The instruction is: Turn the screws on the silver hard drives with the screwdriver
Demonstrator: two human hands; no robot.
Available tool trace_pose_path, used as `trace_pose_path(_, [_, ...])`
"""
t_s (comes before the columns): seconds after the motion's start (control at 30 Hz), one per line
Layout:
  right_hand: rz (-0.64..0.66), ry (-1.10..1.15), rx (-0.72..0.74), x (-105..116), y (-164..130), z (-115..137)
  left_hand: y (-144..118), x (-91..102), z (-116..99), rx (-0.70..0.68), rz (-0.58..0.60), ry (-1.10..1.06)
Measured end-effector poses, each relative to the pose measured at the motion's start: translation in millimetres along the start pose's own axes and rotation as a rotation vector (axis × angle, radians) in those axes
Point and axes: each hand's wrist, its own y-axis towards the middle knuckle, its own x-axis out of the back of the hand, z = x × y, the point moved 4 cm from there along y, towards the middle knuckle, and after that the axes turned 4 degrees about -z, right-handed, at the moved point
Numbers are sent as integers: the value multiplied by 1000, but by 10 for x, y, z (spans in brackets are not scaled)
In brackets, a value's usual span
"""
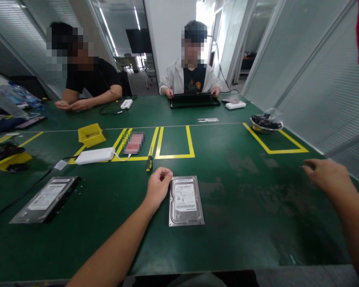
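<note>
1. A flat rectangular silver-grey metal hard drive (186, 201) lies label side up on the dark green bench (242, 207), near the middle of the near half, just short of the yellow tape outlines.
2. Its top carries a white printed label with small black text and barcodes across the upper part; below that the bare metal lid shows a pressed contour and a round boss near the lower left corner. The print is too small to read.
3. The left hand (159, 186) sits at the drive's upper left corner, fingers curled in, its grip closed into a loose fist; the knuckles are just beside or touching the drive's edge, and which cannot be told.
4. The right hand (327, 175) lies well apart from the drive, out toward the right edge of the bench, palm down, its grip open and holding nothing.
5. A small screwdriver with a black and yellow handle (149, 163) lies just beyond the left hand.
6. A second grey hard drive with a white label (46, 198) rests far to the left, tilted, with tiny screws beside it.
7. Behind it are a white oblong power adapter (95, 155) and a yellow plastic bin (91, 134).
8. A metal bowl of dark parts (266, 122) stands in the right yellow outline.
9. Two other people sit at the far side, one with hands on a black tray (194, 99).
</note>
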Motion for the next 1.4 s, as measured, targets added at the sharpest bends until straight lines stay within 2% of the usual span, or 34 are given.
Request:
trace_pose_path(0.13, [92, -64, -62, -211, 158, -53, 4, -12, 1, 1, -8, 10])
trace_pose_path(0.3, [186, -131, -155, -434, 188, -69, 5, -7, 31, 13, -19, -10])
trace_pose_path(0.53, [231, -146, -196, -413, 186, -6, -5, 12, 10, 20, -9, -30])
trace_pose_path(0.7, [216, -145, -196, -364, 173, 58, -24, 13, -31, 32, 5, -27])
trace_pose_path(0.83, [171, -135, -176, -244, 179, 207, -32, 27, -35, 23, 9, -10])
trace_pose_path(0.97, [85, -46, -115, -139, 217, 558, -49, 45, -27, 12, 10, 4])
trace_pose_path(1.17, [9, 299, 169, -13, 179, 1470, -93, 12, -45, -77, 58, 83])
trace_pose_path(1.3, [63, 612, 313, 107, -64, 2130, -103, 6, -73, -140, 56, 157])
trace_pose_path(1.4, [197, 869, 395, 179, -360, 2603, -119, 27, -149, -235, 28, 218])
